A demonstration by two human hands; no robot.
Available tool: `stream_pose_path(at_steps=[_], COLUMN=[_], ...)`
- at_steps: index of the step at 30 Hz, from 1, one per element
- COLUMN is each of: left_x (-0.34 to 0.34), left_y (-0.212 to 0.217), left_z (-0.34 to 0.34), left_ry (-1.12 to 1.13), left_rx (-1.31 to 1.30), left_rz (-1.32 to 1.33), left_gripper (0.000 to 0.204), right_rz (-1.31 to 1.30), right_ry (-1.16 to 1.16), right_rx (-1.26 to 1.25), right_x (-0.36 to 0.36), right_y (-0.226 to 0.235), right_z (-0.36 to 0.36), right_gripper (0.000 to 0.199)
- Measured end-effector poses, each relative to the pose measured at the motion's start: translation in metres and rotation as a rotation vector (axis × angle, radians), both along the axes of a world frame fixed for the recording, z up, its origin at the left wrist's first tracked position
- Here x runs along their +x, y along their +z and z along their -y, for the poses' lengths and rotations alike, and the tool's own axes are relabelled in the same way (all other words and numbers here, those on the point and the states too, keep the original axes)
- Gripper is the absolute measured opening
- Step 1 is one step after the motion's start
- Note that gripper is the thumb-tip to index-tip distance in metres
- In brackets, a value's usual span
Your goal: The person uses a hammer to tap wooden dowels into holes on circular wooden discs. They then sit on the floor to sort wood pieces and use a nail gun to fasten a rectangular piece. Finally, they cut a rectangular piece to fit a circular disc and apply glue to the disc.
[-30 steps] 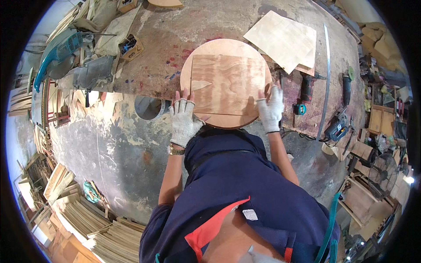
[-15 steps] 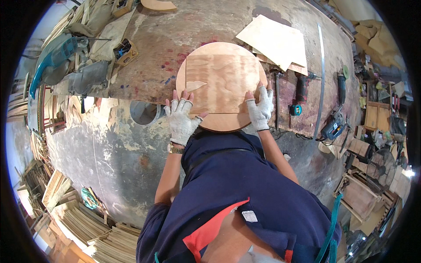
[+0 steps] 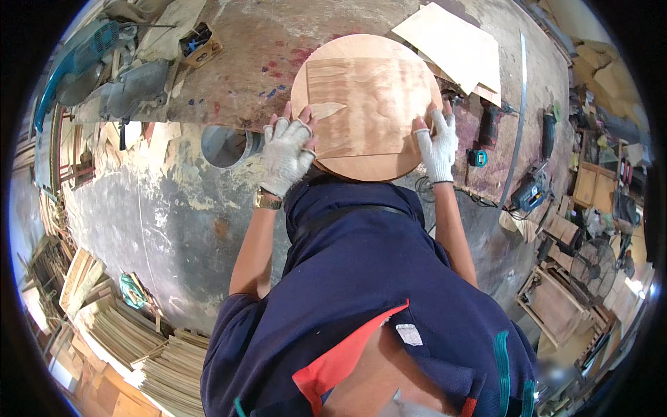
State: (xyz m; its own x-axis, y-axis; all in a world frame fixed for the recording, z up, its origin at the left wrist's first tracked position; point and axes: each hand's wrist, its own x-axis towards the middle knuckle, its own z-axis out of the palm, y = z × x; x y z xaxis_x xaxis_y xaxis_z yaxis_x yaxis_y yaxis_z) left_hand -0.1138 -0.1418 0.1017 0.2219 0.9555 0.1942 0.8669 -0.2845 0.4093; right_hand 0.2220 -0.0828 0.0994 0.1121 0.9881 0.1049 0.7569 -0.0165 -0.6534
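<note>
A square sheet of plywood (image 3: 375, 104) lies flat on a round wooden disc (image 3: 368, 47) at the near edge of the workbench. A pale, pointed patch (image 3: 325, 110) shows at the sheet's left side. My left hand (image 3: 286, 158), in a white fingerless glove, has its fingers spread at the disc's lower left rim. On the opposite side my right hand (image 3: 438, 144), gloved likewise, rests with fingers apart along the right rim, fingertips by the sheet's right edge. Neither hand's fingers wrap round the wood.
Pale thin sheets (image 3: 455, 48) lie beyond the disc to the right. Near them are a drill (image 3: 489, 126), a teal tape measure (image 3: 477, 158), a jigsaw (image 3: 531, 193) and an angle grinder (image 3: 549, 132). A blue saw (image 3: 80, 62) stands far left; wood strips (image 3: 121, 340) are stacked lower left.
The plywood sheet looks turned slightly counterclockwise. My left thumb has shifted off the sheet's lower corner toward the left rim. The whole view has also shifted a little.
</note>
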Motion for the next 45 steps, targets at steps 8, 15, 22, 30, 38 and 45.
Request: stream_pose_path(at_steps=[8,15,22,30,38,45], left_x=[0.010,0.017,0.016,0.020,0.017,0.020], left_y=[-0.018,-0.007,-0.016,-0.018,-0.008,0.006], left_z=[0.024,0.026,0.029,0.028,0.025,0.024], left_ry=[0.040,0.013,0.027,0.043,0.047,0.084], left_rx=[0.037,0.030,0.011,0.046,-0.030,-0.018], left_rz=[-0.054,-0.077,-0.054,-0.057,0.066,0.123], left_gripper=[0.056,0.061,0.061,0.054,0.043,0.038], right_rz=[0.010,-0.211,-0.883,-0.743,-0.771,-0.836], right_ry=[0.166,0.127,0.025,0.162,0.142,0.098], right_rx=[0.014,-0.055,-0.434,-0.331,-0.347,-0.380], right_x=[0.001,0.022,0.054,0.057,0.063,0.052], right_y=[0.005,-0.007,-0.025,-0.019,-0.035,-0.024], right_z=[-0.038,-0.044,-0.051,-0.048,-0.048,-0.044], right_gripper=[0.042,0.038,0.032,0.034,0.037,0.035])
